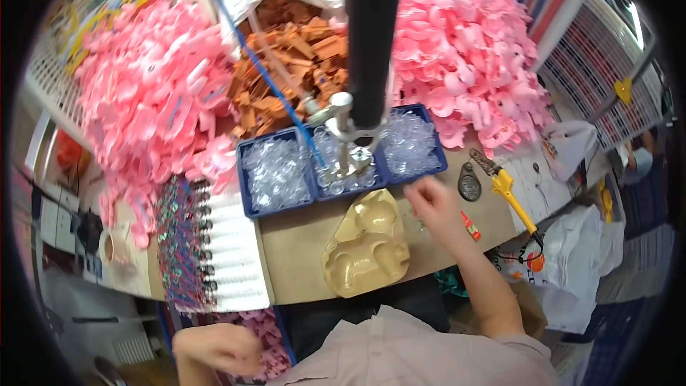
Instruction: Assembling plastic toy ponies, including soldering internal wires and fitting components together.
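My right hand [433, 205] hovers, blurred, over the brown cardboard table top [300, 243], just below the right compartment of a blue tray [247, 171] filled with small clear plastic parts [409, 144]. Its fingers are curled, and whether they hold anything is unclear. A beige moulded fixture [366, 243] with animal-shaped hollows lies to the left of that hand. My left hand [214, 349] is low at the left, below the table edge, with its knuckles up beside a bin of pink pieces [263, 334]. What it holds is hidden.
A black press column [371, 36] with a metal head [343, 129] stands over the tray. Big heaps of pink plastic shapes [153, 93] and brown parts [300, 57] lie behind. A board of glittery discs [179, 243], a yellow-handled tool [509, 189] and white bags [572, 257] flank the table.
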{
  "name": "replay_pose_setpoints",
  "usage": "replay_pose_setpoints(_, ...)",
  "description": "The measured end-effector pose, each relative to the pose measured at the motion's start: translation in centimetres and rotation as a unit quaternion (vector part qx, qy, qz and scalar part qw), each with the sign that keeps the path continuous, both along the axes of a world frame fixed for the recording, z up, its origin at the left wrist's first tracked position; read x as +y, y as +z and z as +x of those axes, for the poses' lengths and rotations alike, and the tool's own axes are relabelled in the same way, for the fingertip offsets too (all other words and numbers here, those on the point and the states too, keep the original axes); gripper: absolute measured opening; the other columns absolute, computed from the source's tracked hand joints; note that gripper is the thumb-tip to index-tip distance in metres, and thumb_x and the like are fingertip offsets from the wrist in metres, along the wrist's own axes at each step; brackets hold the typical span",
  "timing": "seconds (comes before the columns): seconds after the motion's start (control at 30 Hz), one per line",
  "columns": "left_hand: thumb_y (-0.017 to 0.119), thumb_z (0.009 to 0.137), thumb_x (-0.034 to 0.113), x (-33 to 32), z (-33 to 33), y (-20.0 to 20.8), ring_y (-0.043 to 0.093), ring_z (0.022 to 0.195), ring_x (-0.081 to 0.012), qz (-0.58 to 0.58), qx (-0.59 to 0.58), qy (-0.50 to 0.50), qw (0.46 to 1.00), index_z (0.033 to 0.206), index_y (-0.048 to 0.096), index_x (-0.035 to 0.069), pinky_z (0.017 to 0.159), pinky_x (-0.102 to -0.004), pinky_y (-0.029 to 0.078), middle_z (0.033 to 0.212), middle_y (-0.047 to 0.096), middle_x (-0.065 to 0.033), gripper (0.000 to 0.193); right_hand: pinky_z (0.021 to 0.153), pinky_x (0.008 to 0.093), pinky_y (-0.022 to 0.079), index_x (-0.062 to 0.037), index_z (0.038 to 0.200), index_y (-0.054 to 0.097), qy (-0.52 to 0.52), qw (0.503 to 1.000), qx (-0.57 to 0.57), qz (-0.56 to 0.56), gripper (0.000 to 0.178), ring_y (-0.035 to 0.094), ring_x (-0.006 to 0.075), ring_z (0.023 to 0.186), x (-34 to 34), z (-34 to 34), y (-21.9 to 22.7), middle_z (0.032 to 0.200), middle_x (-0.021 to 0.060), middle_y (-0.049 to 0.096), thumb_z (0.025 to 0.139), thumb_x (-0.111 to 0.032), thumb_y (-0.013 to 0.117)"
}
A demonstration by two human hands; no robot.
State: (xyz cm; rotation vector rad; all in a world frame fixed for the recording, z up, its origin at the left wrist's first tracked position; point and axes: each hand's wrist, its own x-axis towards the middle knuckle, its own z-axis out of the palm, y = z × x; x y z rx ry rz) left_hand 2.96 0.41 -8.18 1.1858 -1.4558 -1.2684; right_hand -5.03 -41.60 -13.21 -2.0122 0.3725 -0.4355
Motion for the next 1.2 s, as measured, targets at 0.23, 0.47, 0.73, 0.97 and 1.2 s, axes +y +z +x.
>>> replay_pose_setpoints(0.23, 0.059, 0.094, 0.028, -8.5, -0.8, 10.5, 0.062, 0.091, -0.0221, -0.176, 0.096, -0.302, 0.932, 0.100, 0.067, 0.009, 0.073, -0.0348, 0.049, 0.107, 0.066, -0.0087, 0.022, 0.080, 0.0398, 0.050, 0.0007, 0.096, 0.065, -0.180, 0.911, -0.165, -0.334, 0.018, 0.063, 0.0326, 0.090, -11.0, 18.3, 4.1, 0.095, 0.0193, 0.065, 0.082, -0.009, 0.059)
replay_pose_setpoints(0.47, 0.058, 0.092, 0.025, -11.1, 6.1, 2.2, 0.063, 0.099, -0.0266, 0.251, -0.168, 0.176, 0.937, 0.116, 0.062, 0.005, 0.088, -0.0368, 0.049, 0.110, 0.065, -0.0149, 0.031, 0.081, 0.0432, 0.050, -0.0019, 0.103, 0.062, -0.139, 0.845, -0.116, -0.503, 0.024, 0.062, 0.0357, 0.097, -20.0, 29.2, 7.6, 0.100, 0.0214, 0.063, 0.089, -0.009, 0.044)
replay_pose_setpoints(0.73, 0.066, 0.074, 0.015, -14.7, 24.5, -2.7, 0.060, 0.088, -0.0323, 0.029, -0.699, 0.396, 0.595, 0.094, 0.060, 0.008, 0.072, -0.0440, 0.050, 0.092, 0.062, -0.0123, 0.021, 0.069, 0.0496, 0.047, -0.0026, 0.090, 0.062, -0.132, 0.873, -0.209, -0.421, 0.026, 0.062, 0.0369, 0.079, -20.6, 32.8, 6.3, 0.085, 0.0198, 0.065, 0.091, -0.025, 0.048)
replay_pose_setpoints(0.97, 0.073, 0.069, 0.035, -23.7, 27.2, -7.2, 0.059, 0.097, -0.0333, 0.029, -0.583, 0.426, 0.691, 0.109, 0.059, 0.004, 0.081, -0.0434, 0.051, 0.099, 0.059, -0.0180, 0.053, 0.072, 0.0359, 0.052, -0.0069, 0.117, 0.061, -0.255, 0.812, -0.227, -0.474, 0.034, 0.065, 0.0177, 0.085, -36.5, 26.3, 2.4, 0.104, 0.0081, 0.067, 0.091, -0.029, 0.059)
replay_pose_setpoints(1.2, 0.069, 0.066, 0.015, -21.9, 28.7, -7.4, 0.063, 0.083, -0.0365, -0.060, -0.426, 0.568, 0.702, 0.083, 0.062, 0.002, 0.075, -0.0438, 0.050, 0.083, 0.065, -0.0200, 0.023, 0.091, 0.0293, 0.046, -0.0060, 0.123, 0.059, -0.279, 0.835, -0.290, -0.375, 0.039, 0.062, 0.0271, 0.101, -20.4, 14.9, 1.6, 0.117, 0.0126, 0.063, 0.084, -0.006, 0.059)
